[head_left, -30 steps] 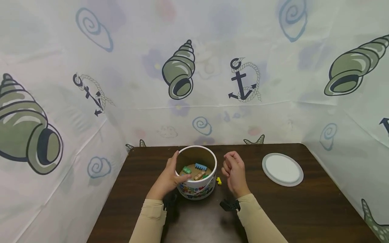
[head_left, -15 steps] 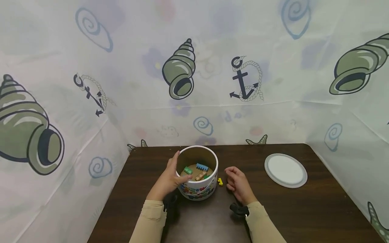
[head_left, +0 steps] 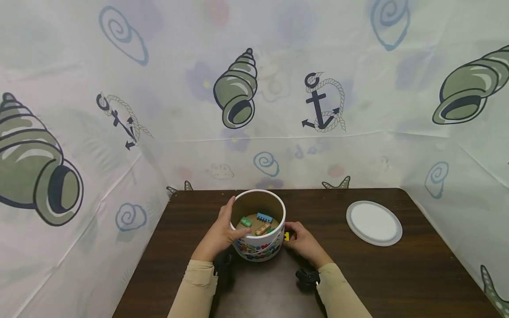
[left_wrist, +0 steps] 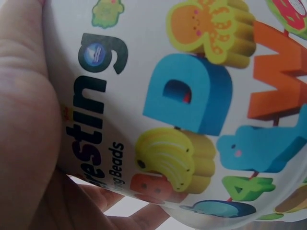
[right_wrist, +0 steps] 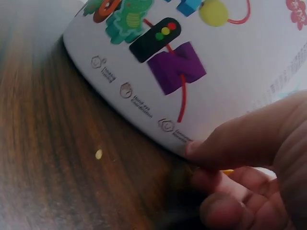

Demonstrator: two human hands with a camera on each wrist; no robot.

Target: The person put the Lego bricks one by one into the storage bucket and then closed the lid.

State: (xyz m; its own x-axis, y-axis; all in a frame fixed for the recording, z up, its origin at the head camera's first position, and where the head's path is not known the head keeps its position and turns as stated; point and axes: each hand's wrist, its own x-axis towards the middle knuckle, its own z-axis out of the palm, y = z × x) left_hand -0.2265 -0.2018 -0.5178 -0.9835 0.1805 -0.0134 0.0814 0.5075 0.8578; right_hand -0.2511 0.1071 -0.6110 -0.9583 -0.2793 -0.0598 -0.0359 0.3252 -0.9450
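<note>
A white bucket [head_left: 258, 247] printed with colourful letters and pictures stands upright on the table. Inside lie a blue piece [head_left: 264, 217], a green piece [head_left: 245, 221], a tan piece [head_left: 262, 229] and a partly hidden second green one. My left hand [head_left: 216, 236] holds the bucket's left side, its thumb over the near rim; the left wrist view shows fingers beyond the printed wall [left_wrist: 115, 110]. At the bucket's right foot, my right hand [head_left: 306, 243] pinches a small yellow block [head_left: 286, 236]. Its fingers [right_wrist: 225, 211] mostly cover the block in the right wrist view.
A round white lid or plate [head_left: 374, 223] lies flat on the right of the dark wooden table [head_left: 397, 278]. A white sheet printed with shells and anchors [head_left: 278, 101] hangs behind and at both sides.
My right hand has come down and then left to the yellow block, its fingers closing around it beside the bucket. My left hand and the bucket have stayed in place.
</note>
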